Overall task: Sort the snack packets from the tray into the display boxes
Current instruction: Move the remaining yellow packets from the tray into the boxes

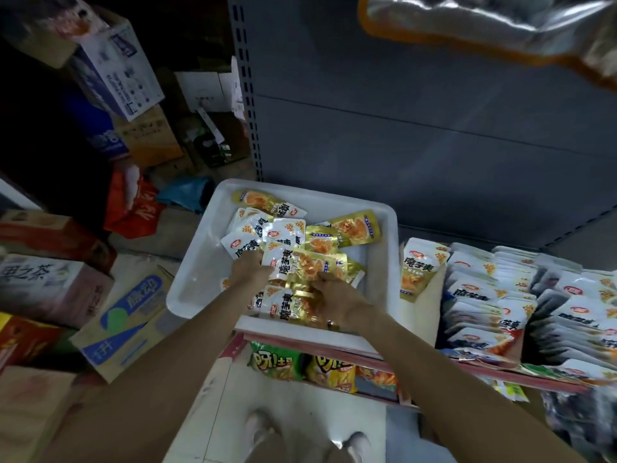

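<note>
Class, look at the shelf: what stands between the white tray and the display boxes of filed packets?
In the head view, one white-and-gold packet stands upright between the tray and the display boxes.

We see a dim stockroom-like aisle. Grey metal shelving back panel (pixel 417 111) fills the upper right, with a perforated upright (pixel 247 88) at its left edge. Red shelf lip (pixel 367 357) runs along the bottom right; chip bags (pixel 277 360) sit on the shelf under it. Left side is stacked cartons: a white box (pixel 120 68) tilted at the top, brown boxes (pixel 150 138) behind, a blue-and-white carton (pixel 123 322) lower down. Red bag (pixel 133 208) and teal bag (pixel 187 193) lie among them. Pale tile floor (pixel 217 412) at the bottom centre. Light is low; a foil bag (pixel 484 25) in the top right corner glints.
</note>
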The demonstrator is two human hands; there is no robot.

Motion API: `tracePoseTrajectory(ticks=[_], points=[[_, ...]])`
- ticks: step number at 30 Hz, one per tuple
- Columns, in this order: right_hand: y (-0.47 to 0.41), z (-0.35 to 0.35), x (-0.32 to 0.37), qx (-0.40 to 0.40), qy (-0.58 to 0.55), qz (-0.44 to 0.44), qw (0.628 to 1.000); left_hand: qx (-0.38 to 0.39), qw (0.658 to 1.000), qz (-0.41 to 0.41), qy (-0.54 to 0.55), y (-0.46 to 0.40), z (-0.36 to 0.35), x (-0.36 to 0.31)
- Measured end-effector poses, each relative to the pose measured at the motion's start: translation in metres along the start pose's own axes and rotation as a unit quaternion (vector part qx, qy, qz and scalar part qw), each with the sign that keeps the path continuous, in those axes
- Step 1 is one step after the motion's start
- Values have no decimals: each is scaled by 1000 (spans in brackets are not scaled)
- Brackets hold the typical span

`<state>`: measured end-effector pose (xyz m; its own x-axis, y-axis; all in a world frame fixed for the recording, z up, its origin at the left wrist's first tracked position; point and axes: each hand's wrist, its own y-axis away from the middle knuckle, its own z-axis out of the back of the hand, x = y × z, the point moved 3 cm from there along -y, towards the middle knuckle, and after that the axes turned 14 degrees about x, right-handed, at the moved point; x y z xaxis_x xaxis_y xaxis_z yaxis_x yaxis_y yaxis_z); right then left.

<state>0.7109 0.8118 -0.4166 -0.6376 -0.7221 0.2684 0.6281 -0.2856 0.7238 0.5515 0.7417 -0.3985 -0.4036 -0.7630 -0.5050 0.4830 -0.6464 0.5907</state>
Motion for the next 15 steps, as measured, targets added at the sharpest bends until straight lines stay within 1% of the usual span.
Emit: tracePoseTrajectory(ticks=[1,3,4,6,8,9,11,13,15], points=[[3,2,0,-1,-23,5,1000,-16,1000,-19,-5,3,1,-5],[15,10,0,-38,-95,15,995,-43,997,-64,-6,10,5,-15],[23,15,0,-73,-123,16,990,-52,995,-87,6,14,7,-19],[43,29,0,-172,-148,18,974,-67,987,-144,10,24,12,-30],[62,45,0,-267,-170,44,947,-73,972,-224,-21,34,17,-44],[71,53,0,-292,-184,61,937,-74,962,-261,-35,40,18,-53],[88,68,-2,-310,-201,80,926,-66,942,-324,-52,52,19,-72],[104,80,-7,-330,-196,77,920,-63,926,-369,-52,61,17,-91],[121,89,-18,-361,-205,68,907,-72,920,-385,7,67,13,-107]])
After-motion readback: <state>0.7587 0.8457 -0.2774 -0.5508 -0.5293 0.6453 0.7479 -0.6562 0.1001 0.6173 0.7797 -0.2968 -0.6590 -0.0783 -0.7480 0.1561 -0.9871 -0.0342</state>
